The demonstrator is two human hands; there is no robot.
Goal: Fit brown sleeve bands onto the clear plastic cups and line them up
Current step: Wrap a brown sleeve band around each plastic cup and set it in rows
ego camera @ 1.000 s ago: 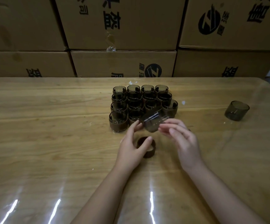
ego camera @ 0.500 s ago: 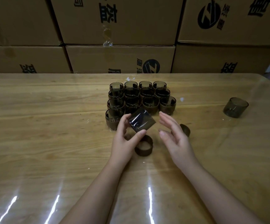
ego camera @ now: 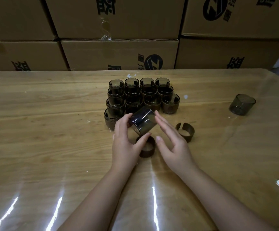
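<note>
The cardboard boxes (ego camera: 118,52) bear black upside-down Chinese characters, unreadable here, and a round Z-like logo (ego camera: 153,62)

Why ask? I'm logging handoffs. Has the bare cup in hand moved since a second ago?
Yes. The bare cup went from the right hand to the left hand, slightly leftward against the sleeved cups.

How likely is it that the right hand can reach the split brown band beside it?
Probably yes. The right hand is open, holding nothing, and the split band lies on the table just to its right with nothing between them. The left hand holds the cup off to the other side.
</note>
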